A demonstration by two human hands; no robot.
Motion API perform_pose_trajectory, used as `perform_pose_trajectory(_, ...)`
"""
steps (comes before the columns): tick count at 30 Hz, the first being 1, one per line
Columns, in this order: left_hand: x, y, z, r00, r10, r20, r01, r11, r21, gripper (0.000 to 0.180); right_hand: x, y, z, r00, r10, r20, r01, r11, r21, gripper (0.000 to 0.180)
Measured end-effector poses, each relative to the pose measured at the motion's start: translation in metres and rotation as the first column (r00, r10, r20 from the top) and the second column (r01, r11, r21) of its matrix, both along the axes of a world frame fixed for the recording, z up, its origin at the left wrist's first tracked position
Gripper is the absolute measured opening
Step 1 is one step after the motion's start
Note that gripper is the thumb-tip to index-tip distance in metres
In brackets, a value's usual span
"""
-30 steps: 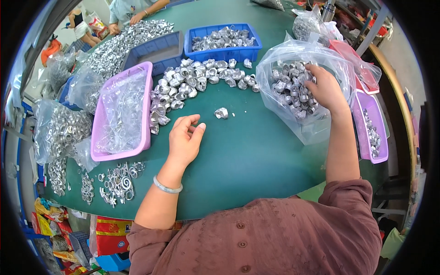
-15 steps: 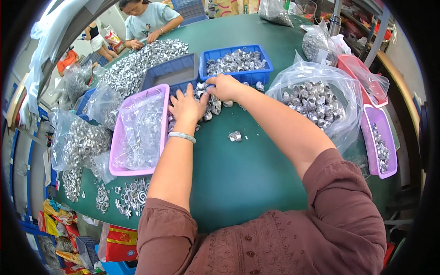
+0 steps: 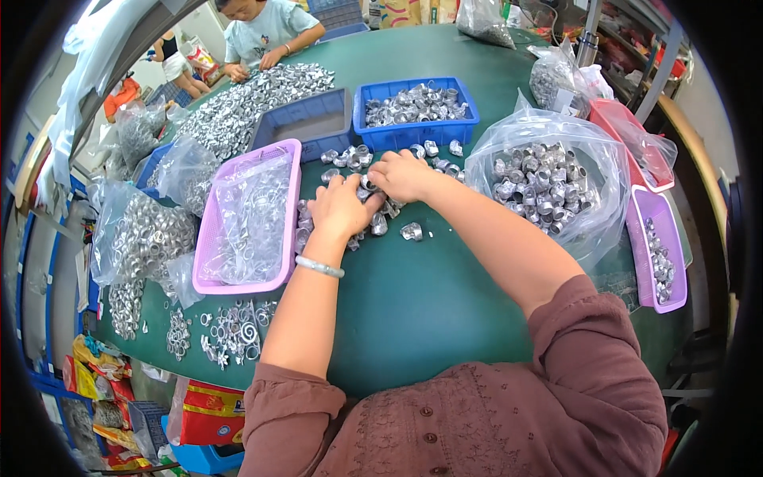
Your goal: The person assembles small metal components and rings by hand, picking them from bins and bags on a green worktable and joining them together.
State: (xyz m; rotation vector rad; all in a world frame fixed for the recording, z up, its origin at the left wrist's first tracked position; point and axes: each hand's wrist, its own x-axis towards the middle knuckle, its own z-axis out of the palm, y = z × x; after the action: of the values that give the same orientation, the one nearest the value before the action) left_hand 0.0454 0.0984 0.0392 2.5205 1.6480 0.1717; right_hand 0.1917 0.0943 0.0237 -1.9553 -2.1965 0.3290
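Observation:
Both of my hands rest on a loose pile of small silver metal caps on the green table. My left hand lies flat over the caps with fingers spread, a silver bracelet on its wrist. My right hand is curled over caps just beside it; whether it grips any is hidden. One stray cap lies just in front of the hands. A clear plastic bag full of the same caps stands to the right.
A purple tray lined with clear plastic sits left of the hands. Two blue bins stand behind the pile, one holding caps. Another purple tray is at the far right. Bags of metal parts crowd the left edge. Another person works across the table.
My right hand came out of the clear bag on the right and moved left to the loose pile. My left hand slid forward onto the pile. The camera view shifted.

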Motion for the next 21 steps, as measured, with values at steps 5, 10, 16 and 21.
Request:
perform_pose_trajectory(5,-0.029,-0.036,-0.016,0.957,-0.211,0.201,0.195,0.976,0.094,0.059,0.000,-0.048,0.007,0.993,0.037,-0.114,-0.025,0.994,0.105,0.034)
perform_pose_trajectory(10,-0.049,-0.072,-0.023,0.831,-0.443,0.336,0.392,0.895,0.211,0.053,0.018,-0.038,0.037,0.974,0.203,-0.097,-0.209,0.977,-0.051,0.033)
perform_pose_trajectory(16,-0.055,-0.100,-0.025,0.679,-0.590,0.437,0.527,0.806,0.270,0.037,-0.016,0.041,0.021,0.985,0.170,0.018,-0.171,0.984,0.040,0.047)
perform_pose_trajectory(21,-0.082,-0.090,-0.030,0.752,-0.358,0.553,0.173,0.917,0.359,0.038,-0.051,0.056,0.003,0.988,0.156,0.002,-0.156,0.987,0.024,0.052)
